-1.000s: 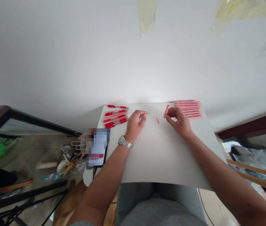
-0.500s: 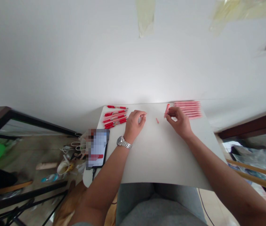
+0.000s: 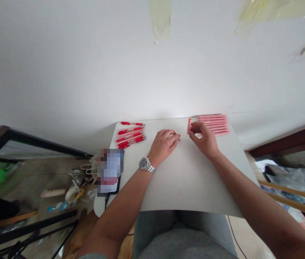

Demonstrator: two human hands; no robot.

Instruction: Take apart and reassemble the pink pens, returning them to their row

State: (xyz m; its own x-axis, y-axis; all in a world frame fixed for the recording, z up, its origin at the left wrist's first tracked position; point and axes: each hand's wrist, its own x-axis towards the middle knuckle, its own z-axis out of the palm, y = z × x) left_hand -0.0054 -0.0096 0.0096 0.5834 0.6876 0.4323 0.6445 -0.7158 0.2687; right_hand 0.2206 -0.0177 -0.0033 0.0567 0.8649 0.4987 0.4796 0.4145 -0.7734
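Observation:
My right hand [image 3: 203,138] pinches a short pink tube [image 3: 189,126] upright between thumb and fingers; its top end is orange-red. What kind of thing it is, I cannot make out. My left hand [image 3: 165,144], with a metal watch on the wrist, reaches over the middle of the white table [image 3: 184,180]. Its thumb and fingertips close on a small pink piece [image 3: 179,139] at the tabletop, mostly hidden by the fingers. Beyond my right hand lies a neat row of pink sticks [image 3: 214,120]. Several red pens [image 3: 130,136] lie to the left of my left hand.
A phone [image 3: 111,171] with a blurred screen and a cable lies at the table's left edge. The white wall [image 3: 152,79] rises right behind the table. A dark metal frame [image 3: 7,133] stands on the left, and wooden bars [image 3: 292,198] on the right.
My left hand has moved right, onto the small pink piece that lay bare on the table. My right hand has stayed nearly in place, with the tube now more upright.

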